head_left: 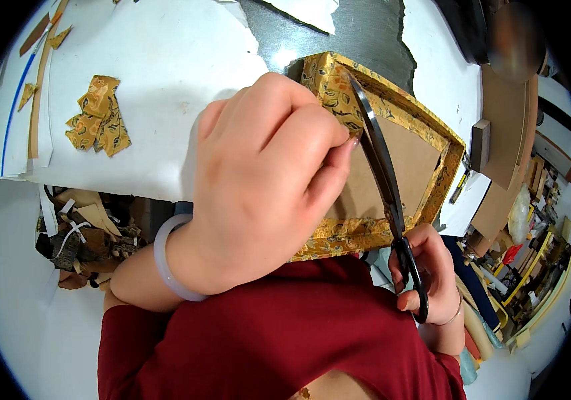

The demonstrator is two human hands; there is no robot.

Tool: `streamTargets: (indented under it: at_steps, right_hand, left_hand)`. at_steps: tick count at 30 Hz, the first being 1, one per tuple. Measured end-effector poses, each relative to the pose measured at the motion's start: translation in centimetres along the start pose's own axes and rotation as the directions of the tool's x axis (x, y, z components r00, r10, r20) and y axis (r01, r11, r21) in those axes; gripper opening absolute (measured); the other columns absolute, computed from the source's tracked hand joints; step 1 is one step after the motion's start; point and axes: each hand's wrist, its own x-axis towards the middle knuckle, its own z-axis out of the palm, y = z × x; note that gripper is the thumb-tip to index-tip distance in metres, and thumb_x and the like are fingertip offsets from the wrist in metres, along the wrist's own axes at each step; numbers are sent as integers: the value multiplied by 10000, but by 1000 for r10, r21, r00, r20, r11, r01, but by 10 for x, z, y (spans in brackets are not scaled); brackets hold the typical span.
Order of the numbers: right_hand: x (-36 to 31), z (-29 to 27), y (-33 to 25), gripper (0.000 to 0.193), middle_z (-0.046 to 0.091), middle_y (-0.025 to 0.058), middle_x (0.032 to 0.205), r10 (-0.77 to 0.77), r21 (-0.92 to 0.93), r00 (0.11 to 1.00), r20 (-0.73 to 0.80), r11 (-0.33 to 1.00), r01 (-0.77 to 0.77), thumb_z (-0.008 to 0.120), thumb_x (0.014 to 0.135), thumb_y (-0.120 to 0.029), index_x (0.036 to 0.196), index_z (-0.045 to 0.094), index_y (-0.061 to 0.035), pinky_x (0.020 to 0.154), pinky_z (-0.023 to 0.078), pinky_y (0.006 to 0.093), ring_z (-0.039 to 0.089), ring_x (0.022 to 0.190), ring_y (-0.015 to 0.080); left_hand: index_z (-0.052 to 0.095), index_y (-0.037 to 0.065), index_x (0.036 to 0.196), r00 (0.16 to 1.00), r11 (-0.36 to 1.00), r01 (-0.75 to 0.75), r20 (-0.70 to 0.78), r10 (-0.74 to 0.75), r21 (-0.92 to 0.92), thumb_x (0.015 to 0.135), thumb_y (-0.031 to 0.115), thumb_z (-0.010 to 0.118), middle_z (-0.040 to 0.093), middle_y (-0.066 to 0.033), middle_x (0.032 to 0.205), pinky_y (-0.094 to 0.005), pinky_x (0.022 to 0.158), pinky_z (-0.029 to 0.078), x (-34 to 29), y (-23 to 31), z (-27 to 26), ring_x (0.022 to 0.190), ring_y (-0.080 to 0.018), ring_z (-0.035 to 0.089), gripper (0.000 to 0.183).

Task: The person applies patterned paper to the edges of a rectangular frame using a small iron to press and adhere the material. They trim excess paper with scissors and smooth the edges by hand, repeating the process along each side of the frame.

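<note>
A shallow rectangular box (451, 137) covered in gold patterned fabric lies tilted before me, its open side showing a plain brown inner board (409, 157). My left hand (265, 177) is over the box's left side, thumb and finger pinched on a bit of the gold fabric (347, 115) at the inner wall. My right hand (435, 273) has its fingers in the handles of black scissors (385, 170). Their long blades reach up across the box, with the tip near its far left corner. The left hand hides the box's left wall.
Cut scraps of the same fabric (99, 117) lie on white paper (159, 67) at left, near a blue-handled brush (27, 77). A grey metal sheet (365, 40) lies beyond the box. A yellow cutter (460, 187) and dark block (480, 143) are at right. Crowded shelves stand farther right.
</note>
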Motion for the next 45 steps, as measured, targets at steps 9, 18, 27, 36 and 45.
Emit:
streamTargets:
  at_steps: [9, 18, 27, 36, 45]
  right_hand:
    - [3, -1, -6, 790, 667, 39, 915, -15, -39, 998, -54, 999, 13, 1049, 708, -450, 1132, 540, -21, 622, 447, 208, 606, 721, 70]
    - [0, -3, -7, 755, 666, 43, 905, -4, -66, 998, -65, 998, 0, 1063, 698, -374, 1115, 542, -19, 639, 475, 212, 628, 727, 79]
    - [-4, -2, -8, 759, 664, 46, 877, 27, -55, 993, -112, 998, -33, 1069, 681, -369, 1101, 542, -21, 633, 479, 218, 627, 725, 86]
    - [-3, -1, -5, 744, 659, 39, 836, -35, -130, 993, -113, 991, 20, 1043, 707, -417, 1085, 537, -23, 610, 477, 215, 630, 711, 85]
    - [-4, 0, -4, 719, 652, 28, 831, -28, -98, 994, -109, 995, 18, 1036, 722, -403, 1081, 541, -26, 607, 469, 212, 621, 706, 73]
  left_hand:
    - [725, 59, 933, 1000, 1000, 1, 1, -1, 14, 734, -59, 891, 648, -81, 930, -339, 680, 462, 0, 0, -1, 789, -232, 599, 285]
    - [716, 64, 925, 1000, 1000, -8, 1, 8, 7, 733, -59, 890, 650, -65, 924, -343, 685, 445, -1, -2, 0, 780, -228, 595, 287]
    - [720, 61, 925, 1000, 1000, -11, -11, 11, 9, 729, -55, 889, 650, -64, 915, -343, 688, 438, -1, -1, 2, 776, -229, 591, 284]
    - [730, 55, 916, 1000, 1000, -10, -2, 10, 10, 719, -65, 892, 646, -68, 910, -333, 679, 436, -1, 0, 2, 774, -222, 581, 282]
    - [732, 52, 920, 1000, 1000, -23, 2, 23, 9, 709, -75, 895, 646, -76, 917, -326, 679, 438, -2, -1, 2, 786, -224, 581, 295]
